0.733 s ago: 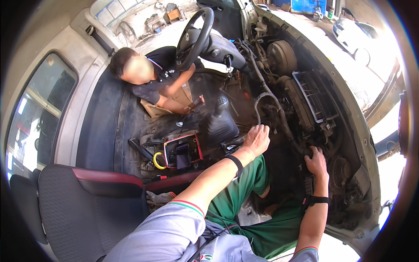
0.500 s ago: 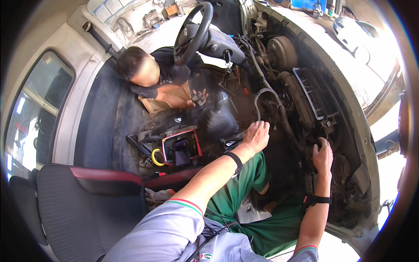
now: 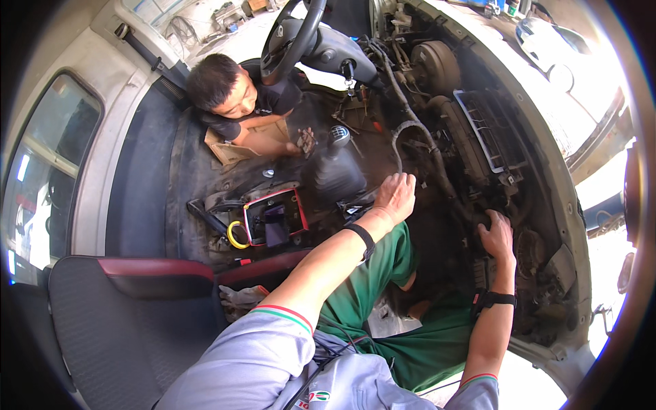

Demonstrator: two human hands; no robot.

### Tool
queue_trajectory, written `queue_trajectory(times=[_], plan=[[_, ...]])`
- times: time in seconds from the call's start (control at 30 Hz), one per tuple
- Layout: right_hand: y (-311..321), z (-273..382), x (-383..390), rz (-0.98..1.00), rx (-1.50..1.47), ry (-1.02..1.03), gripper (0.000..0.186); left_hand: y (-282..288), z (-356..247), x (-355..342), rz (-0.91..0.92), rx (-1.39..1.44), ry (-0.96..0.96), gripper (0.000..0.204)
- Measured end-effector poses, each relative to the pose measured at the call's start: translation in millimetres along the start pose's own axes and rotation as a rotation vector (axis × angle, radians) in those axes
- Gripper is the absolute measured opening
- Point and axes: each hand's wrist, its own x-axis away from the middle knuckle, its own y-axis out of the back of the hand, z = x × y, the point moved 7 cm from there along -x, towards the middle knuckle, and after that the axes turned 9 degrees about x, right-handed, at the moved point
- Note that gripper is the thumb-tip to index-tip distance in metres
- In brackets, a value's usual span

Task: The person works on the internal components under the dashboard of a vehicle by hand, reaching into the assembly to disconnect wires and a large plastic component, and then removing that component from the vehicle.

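My left hand (image 3: 396, 197) is closed around the lower end of a grey sleeved wiring harness (image 3: 398, 154), which curves down from the stripped dashboard area. Its fingertips are bunched together at the cable. Farther right, my right hand (image 3: 498, 236) reaches toward the dark bulkhead parts, below the heater housing (image 3: 478, 147). Thumb and fingers stand apart there, and I see nothing held between them. Left of my left hand is the gear lever (image 3: 338, 137) with its dark boot.
A co-worker (image 3: 246, 119) leans in by the steering wheel (image 3: 294, 44), holding a small object I cannot make out. A red-edged box (image 3: 305, 217) with a dark phone-like thing stands near a yellow tape roll (image 3: 236, 234). A work glove (image 3: 240, 296) lies by the seat (image 3: 130, 321).
The whole view has shifted slightly, moving the cab left and up in the picture. My left hand stays at the harness. My right hand's thumb and fingers look a little more spread.
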Motion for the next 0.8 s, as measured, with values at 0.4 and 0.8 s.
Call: queue_trajectory(times=[0.4, 0.8], plan=[[-11, -22, 0, 0.048, 0.079, -0.094, 0.058, -2, -5, -8, 0.086, 0.06, 0.053, 0.013], [-11, -12, -5, 0.146, 0.071, -0.178, 0.043, -3, -11, -7, 0.077, -0.045, -0.106, 0.017]])
